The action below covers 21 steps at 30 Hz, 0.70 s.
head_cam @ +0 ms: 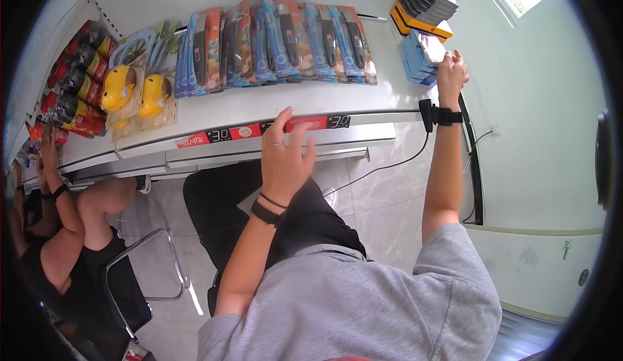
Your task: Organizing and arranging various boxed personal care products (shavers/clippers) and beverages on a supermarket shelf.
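My left hand (287,159) hangs in front of the white shelf's front edge, fingers apart and holding nothing. Behind it on the shelf (311,97) stand blister-packed peelers or similar kitchen tools with black handles (288,37), in blue and orange cards. At the shelf's right end my right hand (452,76) is beside a stack of light blue boxes (417,62). A white packet (432,48) lies on top of the boxes, close to its fingertips. Whether those fingers grip the packet is hard to see.
Yellow animal-shaped items on cards (118,88) and cola bottles (78,110) stand at left. Behind the blue boxes is a yellow box (421,23) with dark packages (430,1). A seated person (58,244) reaches to the shelf's left. A black cable (384,168) hangs below.
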Tool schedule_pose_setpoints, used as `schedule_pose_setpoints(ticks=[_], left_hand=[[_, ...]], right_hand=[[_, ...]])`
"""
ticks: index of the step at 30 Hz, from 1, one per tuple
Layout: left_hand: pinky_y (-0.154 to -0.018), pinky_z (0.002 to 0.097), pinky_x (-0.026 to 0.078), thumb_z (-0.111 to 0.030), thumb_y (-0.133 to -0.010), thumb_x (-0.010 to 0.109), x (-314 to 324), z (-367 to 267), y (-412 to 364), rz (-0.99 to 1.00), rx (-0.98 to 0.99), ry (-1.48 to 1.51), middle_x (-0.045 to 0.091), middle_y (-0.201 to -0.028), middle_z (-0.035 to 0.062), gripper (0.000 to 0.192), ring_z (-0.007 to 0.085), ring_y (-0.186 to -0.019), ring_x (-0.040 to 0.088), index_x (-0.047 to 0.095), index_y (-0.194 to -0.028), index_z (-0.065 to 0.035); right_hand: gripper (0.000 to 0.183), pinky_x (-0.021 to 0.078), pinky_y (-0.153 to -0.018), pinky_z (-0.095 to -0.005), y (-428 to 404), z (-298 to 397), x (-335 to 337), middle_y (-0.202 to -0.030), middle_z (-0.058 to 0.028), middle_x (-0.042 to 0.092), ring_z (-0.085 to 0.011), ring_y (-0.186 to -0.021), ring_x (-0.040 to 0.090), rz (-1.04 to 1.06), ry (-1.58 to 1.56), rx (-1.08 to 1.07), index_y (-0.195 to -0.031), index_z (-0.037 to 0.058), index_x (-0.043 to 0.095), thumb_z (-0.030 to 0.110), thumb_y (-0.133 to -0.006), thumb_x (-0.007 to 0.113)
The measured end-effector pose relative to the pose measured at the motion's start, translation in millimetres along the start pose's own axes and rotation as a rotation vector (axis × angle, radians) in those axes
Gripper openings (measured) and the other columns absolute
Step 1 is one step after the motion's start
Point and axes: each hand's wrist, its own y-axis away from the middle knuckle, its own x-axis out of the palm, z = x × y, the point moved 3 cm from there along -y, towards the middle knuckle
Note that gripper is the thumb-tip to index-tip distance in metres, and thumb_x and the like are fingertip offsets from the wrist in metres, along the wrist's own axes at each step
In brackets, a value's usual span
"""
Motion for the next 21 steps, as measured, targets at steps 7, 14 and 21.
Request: schedule_pose_setpoints(ticks=[7,14,21], left_hand=[[-0.094,0.04,0.041,-0.011,-0.081,0.065,-25,22,-7,-0.093,-0.081,-0.084,0.046,-0.128,0.0143,0.026,0.0306,-0.114,0.048,0.058,-0.106,-0.005],[-0.098,0.0435,0.039,-0.01,-0.081,0.066,-45,56,-28,-0.239,-0.086,-0.15,0.041,-0.13,0.0201,0.037,0.0373,-0.117,0.046,0.052,-0.114,-0.0011],[-0.102,0.0471,0.034,-0.028,-0.076,0.075,-67,96,-71,-0.343,-0.169,-0.296,0.04,-0.13,0.0273,0.067,0.0429,-0.122,0.041,0.042,-0.125,0.0036]], right_hand=[[0.113,0.0253,-0.107,-0.0492,54,-5,20,-0.129,-0.0381,0.032,-0.0461,-0.125,0.033,-0.169,-0.223,-0.21,-0.13,-0.0243,0.016,0.046,-0.068,0.08],[0.113,0.0322,-0.104,-0.0483,48,-21,38,-0.127,-0.0333,0.04,-0.0458,-0.12,0.041,-0.086,-0.102,-0.182,-0.134,-0.0188,0.013,0.04,-0.065,0.081],[0.114,0.0245,-0.108,-0.0508,46,-24,41,-0.133,-0.0344,0.032,-0.0467,-0.126,0.032,-0.074,-0.05,-0.155,-0.135,-0.0189,0.01,0.041,-0.067,0.08]])
